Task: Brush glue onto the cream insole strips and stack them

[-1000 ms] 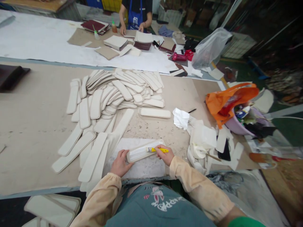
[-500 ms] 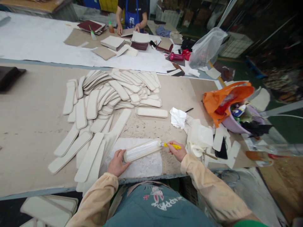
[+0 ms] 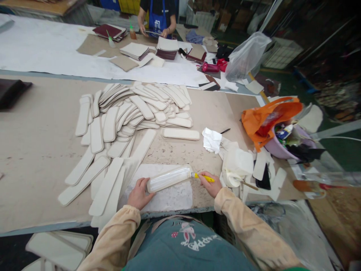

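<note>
My right hand (image 3: 211, 184) grips a brush (image 3: 207, 177) by its yellow handle, and the bristles rest at the right end of a long pale strip (image 3: 169, 179) with rounded ends. A wet, glossy white coat covers the middle of that strip. At its left end, my left hand (image 3: 140, 194) pinches the edge between thumb and fingers. Beneath lies a white sheet (image 3: 176, 197) with some stains. To the left and behind, many similar pale strips (image 3: 105, 188) overlap in a loose heap. A short stack of strips (image 3: 180, 134) lies apart, beyond the sheet.
At right stand a white container (image 3: 238, 165) with a stick beside it, a crumpled white paper (image 3: 212, 140), and a purple basin (image 3: 282, 150) with an orange bag (image 3: 267, 118). Across the far table, a co-worker (image 3: 158, 19) handles a flat piece near stacked panels (image 3: 167, 49).
The brush has shifted very slightly at the strip's right end, its handle now tilted a little more downward. My left hand stays put. The co-worker has lifted a flat piece off the table.
</note>
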